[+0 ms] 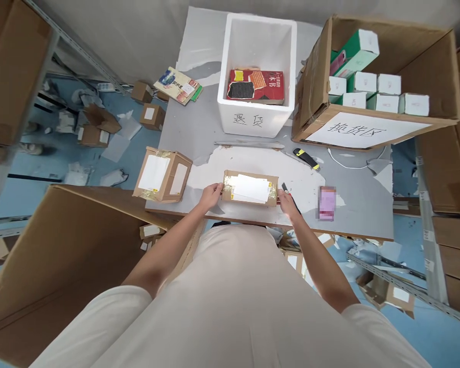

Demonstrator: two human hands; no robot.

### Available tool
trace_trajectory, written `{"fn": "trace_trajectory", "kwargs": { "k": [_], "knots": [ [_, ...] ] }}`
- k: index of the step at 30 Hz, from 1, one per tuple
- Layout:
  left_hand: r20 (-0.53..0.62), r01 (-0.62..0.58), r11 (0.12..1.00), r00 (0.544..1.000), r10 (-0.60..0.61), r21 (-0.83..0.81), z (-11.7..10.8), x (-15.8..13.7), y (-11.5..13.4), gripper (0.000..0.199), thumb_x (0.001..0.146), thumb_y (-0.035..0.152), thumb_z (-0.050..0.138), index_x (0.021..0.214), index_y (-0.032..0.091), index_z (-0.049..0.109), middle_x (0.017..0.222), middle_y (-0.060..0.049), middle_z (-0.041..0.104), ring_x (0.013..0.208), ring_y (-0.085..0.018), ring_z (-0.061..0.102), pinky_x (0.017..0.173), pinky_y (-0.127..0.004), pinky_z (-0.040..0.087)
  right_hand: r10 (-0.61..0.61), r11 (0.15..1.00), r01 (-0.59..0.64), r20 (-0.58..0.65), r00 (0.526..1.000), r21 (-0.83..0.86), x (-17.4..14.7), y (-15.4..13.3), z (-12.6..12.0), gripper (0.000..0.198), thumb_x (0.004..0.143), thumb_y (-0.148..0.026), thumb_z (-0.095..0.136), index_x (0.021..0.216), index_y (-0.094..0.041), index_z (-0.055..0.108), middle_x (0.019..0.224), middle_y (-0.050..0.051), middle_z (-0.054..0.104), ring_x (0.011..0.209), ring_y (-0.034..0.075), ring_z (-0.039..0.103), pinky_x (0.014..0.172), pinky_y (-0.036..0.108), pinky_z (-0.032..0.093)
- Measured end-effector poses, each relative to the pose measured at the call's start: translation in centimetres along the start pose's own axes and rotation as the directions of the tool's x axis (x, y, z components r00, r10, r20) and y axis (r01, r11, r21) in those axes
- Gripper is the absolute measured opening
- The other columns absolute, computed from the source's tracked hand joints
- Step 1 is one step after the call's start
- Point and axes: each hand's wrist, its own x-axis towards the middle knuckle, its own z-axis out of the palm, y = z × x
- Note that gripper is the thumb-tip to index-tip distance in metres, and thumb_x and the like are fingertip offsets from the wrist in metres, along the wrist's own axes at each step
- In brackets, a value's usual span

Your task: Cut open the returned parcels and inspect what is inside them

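Note:
A small brown cardboard box [250, 188] with white labels and clear tape lies at the front of the table, held at both ends. My left hand [211, 196] is closed on its left end. At the right end, my right hand [287, 202] grips the box too. A black and red utility knife [285, 187] lies partly under or beside my right hand. Behind it on the tabletop is a yellow and black utility knife [306, 159]. Another taped cardboard box [163, 175] stands to the left, its labels facing me.
A white foam box [249, 119] holding books stands at the table's back. Right of it, a large carton [314, 92] contains green-and-white boxes. Books [178, 85] lie back left; a blurred pink item [327, 203] lies right. A big open carton [80, 245] stands at lower left.

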Motion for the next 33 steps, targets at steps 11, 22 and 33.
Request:
{"fn": "trace_trajectory", "kwargs": {
  "k": [11, 22, 33],
  "knots": [
    [0.151, -0.039, 0.966, 0.985, 0.08, -0.255, 1.8, -0.8, -5.4, 0.063, 0.067, 0.032, 0.067, 0.127, 0.017, 0.056, 0.131, -0.014, 0.059, 0.116, -0.028, 0.06, 0.098, -0.043, 0.047, -0.077, 0.995, 0.082, 0.086, 0.993, -0.049, -0.8, 2.6, 0.5, 0.068, 0.068, -0.039, 0.071, 0.131, -0.026, 0.051, 0.129, 0.009, 0.059, 0.109, 0.024, 0.061, 0.094, 0.043, 0.05],
    [-0.066, -0.086, 0.983, 0.993, 0.098, 0.163, 1.0, 0.6, -1.4, 0.046, 0.091, 0.05, 0.037, 0.074, 0.017, 0.065, 0.071, -0.006, 0.064, 0.074, -0.019, 0.058, 0.075, -0.032, 0.046, -0.113, 0.922, 0.094, -0.029, 0.993, -0.376, 0.7, -1.0, 0.3, 0.053, 0.089, -0.063, 0.033, 0.075, -0.019, 0.059, 0.086, 0.013, 0.065, 0.086, 0.026, 0.061, 0.083, 0.041, 0.048],
    [-0.002, 0.0, 0.994, 1.0, 0.0, -0.107, 1.6, 1.4, -3.8, 0.039, 0.089, 0.04, 0.038, 0.099, 0.016, 0.067, 0.096, -0.009, 0.07, 0.081, -0.018, 0.065, 0.079, -0.032, 0.052, -0.011, 0.998, 0.008, 0.04, 0.999, 0.056, 0.9, 2.1, 0.1, 0.062, 0.085, -0.066, 0.036, 0.114, -0.019, 0.063, 0.098, 0.009, 0.07, 0.084, 0.021, 0.065, 0.078, 0.039, 0.053]
  ]
}}
